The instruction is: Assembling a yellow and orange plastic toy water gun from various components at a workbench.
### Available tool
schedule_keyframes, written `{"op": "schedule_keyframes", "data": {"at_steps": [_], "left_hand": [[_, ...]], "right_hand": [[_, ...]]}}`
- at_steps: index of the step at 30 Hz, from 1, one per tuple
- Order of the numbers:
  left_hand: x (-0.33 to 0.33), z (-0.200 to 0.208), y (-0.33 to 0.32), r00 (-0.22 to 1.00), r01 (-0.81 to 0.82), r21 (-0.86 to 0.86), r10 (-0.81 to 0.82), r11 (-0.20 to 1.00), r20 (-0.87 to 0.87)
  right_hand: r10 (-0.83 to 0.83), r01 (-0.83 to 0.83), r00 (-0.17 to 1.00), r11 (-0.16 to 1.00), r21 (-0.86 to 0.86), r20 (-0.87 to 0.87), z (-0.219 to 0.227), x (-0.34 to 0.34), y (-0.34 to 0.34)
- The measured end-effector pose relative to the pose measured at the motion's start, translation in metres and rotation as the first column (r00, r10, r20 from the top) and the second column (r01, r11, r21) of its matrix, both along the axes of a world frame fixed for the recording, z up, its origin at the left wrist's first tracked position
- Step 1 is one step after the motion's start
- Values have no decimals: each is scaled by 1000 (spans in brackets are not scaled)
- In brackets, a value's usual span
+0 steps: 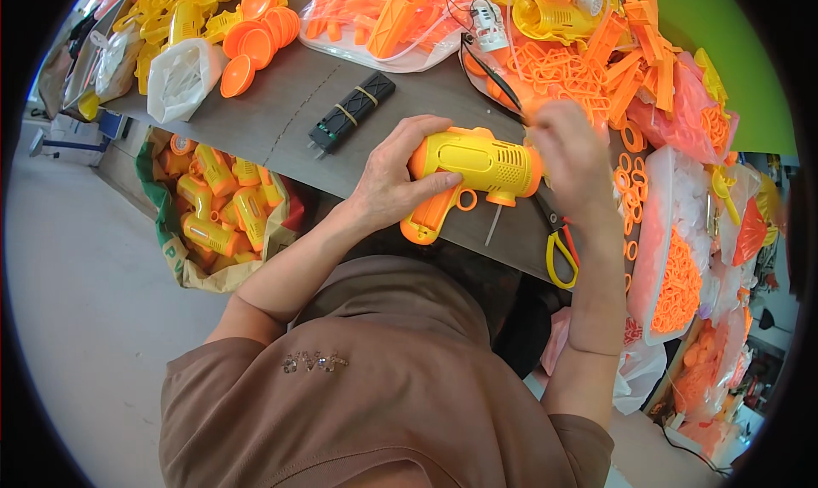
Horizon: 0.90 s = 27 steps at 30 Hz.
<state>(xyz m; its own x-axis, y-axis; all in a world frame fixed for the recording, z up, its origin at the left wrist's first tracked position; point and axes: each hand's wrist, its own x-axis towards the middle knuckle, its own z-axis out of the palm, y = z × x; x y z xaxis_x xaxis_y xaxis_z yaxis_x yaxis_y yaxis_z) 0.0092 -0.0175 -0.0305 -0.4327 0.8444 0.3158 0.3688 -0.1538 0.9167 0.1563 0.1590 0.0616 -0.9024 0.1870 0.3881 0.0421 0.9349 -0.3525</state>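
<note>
My left hand is wrapped round the back end of a yellow and orange toy gun, which lies on its side above the table with its vented barrel to the right. Just past the barrel's orange front ring, my right hand is smeared by motion, so its fingers do not show clearly. A blurred bit of orange shows at its fingertips. Below the barrel, a thin metal rod sticks out. Scissors with yellow and red handles lie under the right wrist. A black block with bands round it rests beyond my left hand.
Orange cups and a white bag-lined container stand at the far left. Orange parts are heaped at the far right, near loose rings and a tray of small links. A bag of toy guns sits below left.
</note>
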Motion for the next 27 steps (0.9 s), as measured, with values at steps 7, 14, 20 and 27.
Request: {"op": "schedule_keyframes", "data": {"at_steps": [7,14,20,27], "left_hand": [[0,0,1,1000,-4,24,4,1000,0],[0,1,1,1000,-1,29,1,1000,-3],[1,1,0,1000,8,27,-8,1000,6],[1,5,-2,999,42,31,-42,999,5]], "right_hand": [[100,-126,979,982,143,177,-9,-14,-50],[120,-151,975,975,164,186,-8,-16,-52],[124,-166,968,969,186,217,-6,-18,-51],[54,-109,978,955,276,200,-11,-16,-59]]}}
